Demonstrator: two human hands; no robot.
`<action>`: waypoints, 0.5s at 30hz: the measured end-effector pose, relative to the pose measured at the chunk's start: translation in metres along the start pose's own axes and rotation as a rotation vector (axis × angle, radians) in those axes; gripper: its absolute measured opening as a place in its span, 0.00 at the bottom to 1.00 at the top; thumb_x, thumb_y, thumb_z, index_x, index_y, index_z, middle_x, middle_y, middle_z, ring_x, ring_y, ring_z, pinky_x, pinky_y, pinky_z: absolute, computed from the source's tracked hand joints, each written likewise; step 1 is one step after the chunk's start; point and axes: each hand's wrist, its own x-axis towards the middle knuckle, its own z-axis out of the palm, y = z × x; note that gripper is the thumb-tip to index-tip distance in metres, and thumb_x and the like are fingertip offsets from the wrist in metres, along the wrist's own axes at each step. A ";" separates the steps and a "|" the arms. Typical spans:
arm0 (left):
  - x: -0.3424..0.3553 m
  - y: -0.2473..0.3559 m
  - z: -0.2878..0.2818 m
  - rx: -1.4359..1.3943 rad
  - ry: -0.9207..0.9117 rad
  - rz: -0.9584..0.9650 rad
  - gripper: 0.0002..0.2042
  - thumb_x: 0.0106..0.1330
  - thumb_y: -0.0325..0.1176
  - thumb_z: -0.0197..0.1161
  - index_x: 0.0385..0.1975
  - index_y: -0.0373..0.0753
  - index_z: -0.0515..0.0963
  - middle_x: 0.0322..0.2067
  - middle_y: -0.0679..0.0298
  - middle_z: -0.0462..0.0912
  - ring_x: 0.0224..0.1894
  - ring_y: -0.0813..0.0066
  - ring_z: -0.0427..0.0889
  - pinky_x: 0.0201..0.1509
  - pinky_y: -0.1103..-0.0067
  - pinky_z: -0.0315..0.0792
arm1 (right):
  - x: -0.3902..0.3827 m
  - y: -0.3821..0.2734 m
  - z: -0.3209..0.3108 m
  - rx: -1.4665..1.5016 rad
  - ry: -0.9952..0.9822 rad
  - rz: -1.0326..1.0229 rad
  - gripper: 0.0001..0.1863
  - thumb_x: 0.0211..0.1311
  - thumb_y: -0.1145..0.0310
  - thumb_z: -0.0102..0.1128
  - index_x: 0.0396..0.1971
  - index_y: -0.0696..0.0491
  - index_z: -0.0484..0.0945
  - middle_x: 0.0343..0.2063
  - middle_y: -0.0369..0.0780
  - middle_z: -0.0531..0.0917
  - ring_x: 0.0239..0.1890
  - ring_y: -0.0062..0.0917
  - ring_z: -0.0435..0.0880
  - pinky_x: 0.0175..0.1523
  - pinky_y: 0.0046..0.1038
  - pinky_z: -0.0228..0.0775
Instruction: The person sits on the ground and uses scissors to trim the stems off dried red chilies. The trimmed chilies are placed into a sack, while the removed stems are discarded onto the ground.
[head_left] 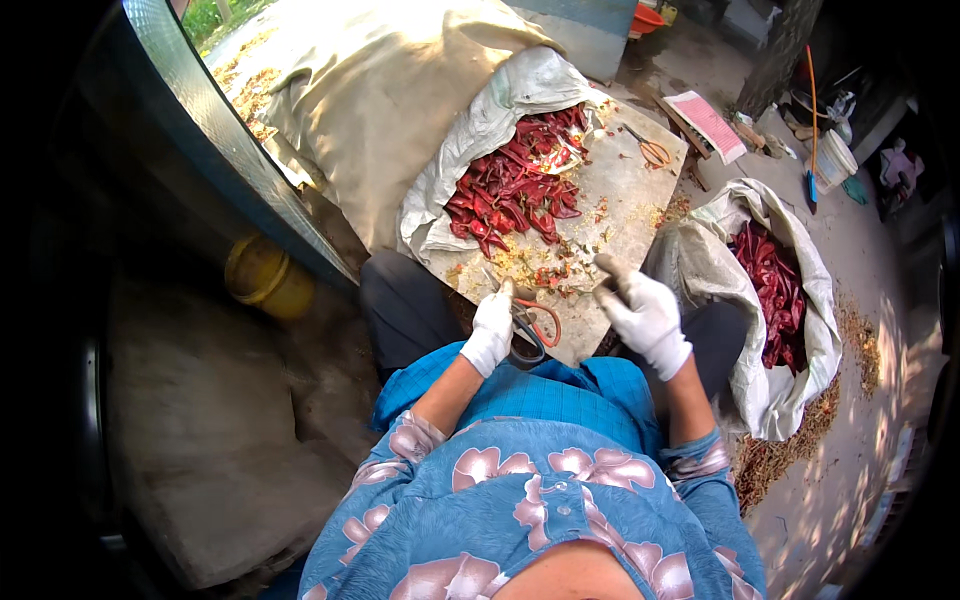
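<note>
In my left hand (493, 328), gloved in white, is a pair of scissors (553, 322). The fingers close around their middle; one orange-red and one dark handle loop stick out to the right, over my lap. My right hand (645, 315), also in a white glove with dirty fingertips, is raised above the board's near right part, its fingers apart and nothing seen in them. Beyond both hands, dried red chili peppers (515, 190) spill from a white woven sack (430, 205) onto a pale board (620, 215) strewn with seeds and stem bits.
A second pair of scissors (655, 153) lies on the board's far right. On my right stands an open white sack (745, 385) with more red chilies (770, 290). A yellow bucket (268, 278) is at left. A blue broom (811, 190) and white bucket (832, 160) stand far right.
</note>
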 end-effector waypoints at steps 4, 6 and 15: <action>0.000 -0.003 -0.005 -0.185 0.038 0.018 0.27 0.84 0.55 0.47 0.52 0.31 0.77 0.47 0.47 0.85 0.44 0.55 0.86 0.54 0.57 0.84 | 0.003 0.026 0.096 -0.323 -0.204 -0.167 0.37 0.61 0.53 0.65 0.71 0.50 0.72 0.39 0.46 0.88 0.43 0.43 0.88 0.47 0.45 0.79; 0.000 -0.009 -0.006 -0.202 0.056 -0.024 0.26 0.84 0.54 0.46 0.54 0.34 0.76 0.47 0.48 0.84 0.46 0.55 0.85 0.54 0.58 0.83 | -0.006 0.034 0.122 -0.381 -0.170 -0.281 0.37 0.62 0.55 0.64 0.72 0.48 0.70 0.37 0.44 0.86 0.39 0.43 0.86 0.43 0.45 0.78; 0.034 0.020 0.008 0.267 -0.147 0.181 0.23 0.80 0.50 0.60 0.66 0.42 0.75 0.52 0.66 0.82 0.52 0.70 0.83 0.53 0.69 0.79 | 0.007 0.090 0.108 0.086 -0.031 0.017 0.38 0.67 0.64 0.60 0.76 0.53 0.63 0.53 0.55 0.85 0.50 0.51 0.86 0.55 0.41 0.79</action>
